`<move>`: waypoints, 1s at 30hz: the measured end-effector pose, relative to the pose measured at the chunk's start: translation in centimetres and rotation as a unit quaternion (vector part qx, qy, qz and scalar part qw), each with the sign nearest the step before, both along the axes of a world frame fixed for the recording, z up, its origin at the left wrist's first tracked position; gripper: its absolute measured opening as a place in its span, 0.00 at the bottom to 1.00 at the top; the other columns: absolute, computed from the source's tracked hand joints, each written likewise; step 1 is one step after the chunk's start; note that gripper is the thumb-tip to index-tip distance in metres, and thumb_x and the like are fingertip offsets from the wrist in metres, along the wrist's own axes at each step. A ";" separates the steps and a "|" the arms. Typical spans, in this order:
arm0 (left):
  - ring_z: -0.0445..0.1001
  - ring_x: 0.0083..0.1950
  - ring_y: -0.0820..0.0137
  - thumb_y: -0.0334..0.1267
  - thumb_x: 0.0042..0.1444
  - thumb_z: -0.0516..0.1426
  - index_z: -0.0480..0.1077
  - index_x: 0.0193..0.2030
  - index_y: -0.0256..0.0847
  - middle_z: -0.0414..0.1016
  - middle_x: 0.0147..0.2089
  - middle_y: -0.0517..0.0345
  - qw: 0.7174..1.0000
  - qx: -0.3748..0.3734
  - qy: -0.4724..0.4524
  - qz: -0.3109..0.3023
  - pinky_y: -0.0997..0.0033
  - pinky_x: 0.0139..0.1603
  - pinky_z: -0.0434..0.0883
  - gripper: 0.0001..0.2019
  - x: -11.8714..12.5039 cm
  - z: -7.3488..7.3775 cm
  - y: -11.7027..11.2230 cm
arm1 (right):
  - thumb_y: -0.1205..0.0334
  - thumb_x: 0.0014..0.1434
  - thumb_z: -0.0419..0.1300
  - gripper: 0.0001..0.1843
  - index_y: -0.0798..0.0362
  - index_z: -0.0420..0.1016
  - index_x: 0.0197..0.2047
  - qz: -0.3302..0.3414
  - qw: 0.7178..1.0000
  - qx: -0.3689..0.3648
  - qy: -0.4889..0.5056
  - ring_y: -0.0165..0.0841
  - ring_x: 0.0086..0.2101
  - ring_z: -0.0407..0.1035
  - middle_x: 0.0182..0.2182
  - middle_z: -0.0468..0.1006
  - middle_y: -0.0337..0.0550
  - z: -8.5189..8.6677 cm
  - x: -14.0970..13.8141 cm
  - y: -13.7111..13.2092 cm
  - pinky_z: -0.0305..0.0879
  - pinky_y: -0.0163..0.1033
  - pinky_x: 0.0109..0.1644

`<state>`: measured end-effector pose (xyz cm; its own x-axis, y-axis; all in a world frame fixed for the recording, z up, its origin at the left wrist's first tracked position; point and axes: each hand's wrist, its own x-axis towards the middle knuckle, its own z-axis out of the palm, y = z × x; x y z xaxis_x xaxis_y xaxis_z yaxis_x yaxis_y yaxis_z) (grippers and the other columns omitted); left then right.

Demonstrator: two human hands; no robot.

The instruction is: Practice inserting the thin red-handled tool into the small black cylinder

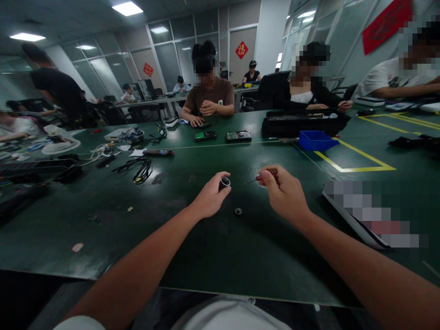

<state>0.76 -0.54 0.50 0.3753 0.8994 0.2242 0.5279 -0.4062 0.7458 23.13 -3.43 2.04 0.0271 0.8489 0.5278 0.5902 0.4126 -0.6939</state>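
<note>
My left hand is closed around a small dark cylinder with a pale ring at its end, which faces right. Most of the cylinder is hidden by the fingers. In my right hand is a screwdriver with a red handle, its thin shaft pointing left toward the cylinder but apart from it. Between and below the hands, a small round metallic part lies on the green table.
A blue bin and a long black housing stand at the far right. Two circuit-board units lie ahead. Black cables are to the left, and a partly blurred pale object lies at right. Several people sit around.
</note>
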 end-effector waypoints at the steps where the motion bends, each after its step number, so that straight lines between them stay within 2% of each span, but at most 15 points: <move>1: 0.72 0.54 0.61 0.41 0.65 0.54 0.63 0.62 0.42 0.72 0.56 0.50 1.000 -0.002 0.016 -0.010 0.58 0.56 0.68 0.20 0.0 0.2 -0.2 | 0.50 0.69 0.51 0.16 0.51 0.72 0.42 0.002 1.000 0.000 0.001 0.40 0.33 0.78 0.32 0.81 0.46 0.0 0.0 0.0 0.69 0.45 0.38; 5: 0.74 0.50 0.61 0.48 0.65 0.54 0.69 0.55 0.42 0.75 0.52 0.51 0.990 -0.003 0.105 -0.090 0.59 0.51 0.70 0.17 0.2 0.7 -0.7 | 0.49 0.69 0.51 0.15 0.51 0.72 0.42 0.008 1.000 -0.001 0.007 0.40 0.34 0.78 0.32 0.81 0.46 -0.1 0.0 0.1 0.70 0.45 0.39; 10: 0.72 0.56 0.61 0.46 0.67 0.52 0.68 0.60 0.42 0.74 0.57 0.50 0.960 0.040 0.214 -0.174 0.59 0.56 0.68 0.19 0.6 0.5 -0.9 | 0.49 0.69 0.51 0.16 0.51 0.72 0.42 0.010 1.000 -0.009 0.009 0.40 0.34 0.78 0.33 0.81 0.46 -0.2 0.0 0.2 0.70 0.45 0.39; 14: 0.74 0.51 0.60 0.50 0.65 0.54 0.70 0.59 0.44 0.74 0.53 0.51 0.932 0.068 0.299 -0.194 0.62 0.47 0.69 0.20 0.9 0.4 -1.1 | 0.49 0.69 0.51 0.16 0.51 0.72 0.42 0.013 1.000 -0.010 0.004 0.39 0.34 0.77 0.32 0.81 0.45 -0.1 -0.1 0.2 0.69 0.45 0.39; 17: 0.74 0.48 0.61 0.49 0.65 0.54 0.73 0.54 0.44 0.74 0.50 0.52 0.923 0.074 0.327 -0.189 0.64 0.43 0.69 0.16 1.0 0.4 -1.2 | 0.49 0.69 0.51 0.16 0.51 0.73 0.42 0.014 1.000 -0.010 0.002 0.39 0.33 0.77 0.31 0.81 0.45 -0.2 0.0 0.2 0.69 0.44 0.38; 19: 0.74 0.48 0.62 0.48 0.65 0.54 0.73 0.51 0.43 0.75 0.49 0.53 0.932 0.062 0.307 -0.184 0.65 0.43 0.68 0.15 1.0 0.4 -1.1 | 0.49 0.69 0.51 0.16 0.51 0.73 0.42 0.014 1.000 -0.009 0.004 0.39 0.34 0.77 0.32 0.81 0.45 -0.2 0.0 0.2 0.69 0.44 0.38; 22: 0.74 0.47 0.64 0.48 0.63 0.56 0.72 0.50 0.43 0.76 0.48 0.55 0.960 0.018 0.227 -0.161 0.65 0.44 0.68 0.14 0.4 0.6 -0.8 | 0.49 0.69 0.51 0.17 0.51 0.73 0.43 0.015 1.000 -0.012 0.002 0.39 0.34 0.77 0.32 0.81 0.45 -0.2 0.1 0.1 0.69 0.44 0.38; 26: 0.74 0.42 0.66 0.47 0.60 0.58 0.72 0.46 0.43 0.76 0.42 0.56 0.991 0.002 0.111 -0.078 0.66 0.42 0.68 0.13 -0.9 1.1 0.4 | 0.48 0.69 0.51 0.17 0.51 0.73 0.43 0.014 1.000 -0.018 -0.002 0.39 0.34 0.77 0.33 0.81 0.46 0.0 0.1 0.0 0.69 0.45 0.39; 30: 0.70 0.34 0.70 0.43 0.59 0.56 0.74 0.47 0.41 0.75 0.38 0.56 0.998 -0.044 -0.036 0.012 0.70 0.34 0.66 0.13 -2.4 1.7 2.2 | 0.49 0.69 0.50 0.17 0.51 0.73 0.43 0.013 1.000 -0.023 -0.003 0.40 0.34 0.77 0.32 0.81 0.46 0.1 0.1 0.1 0.69 0.45 0.39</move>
<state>-1.66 1.68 2.23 0.3392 0.9253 0.1694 0.4810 -0.3254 0.8141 23.24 -3.34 2.18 0.0010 0.8723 0.4890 0.5844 0.3963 -0.7081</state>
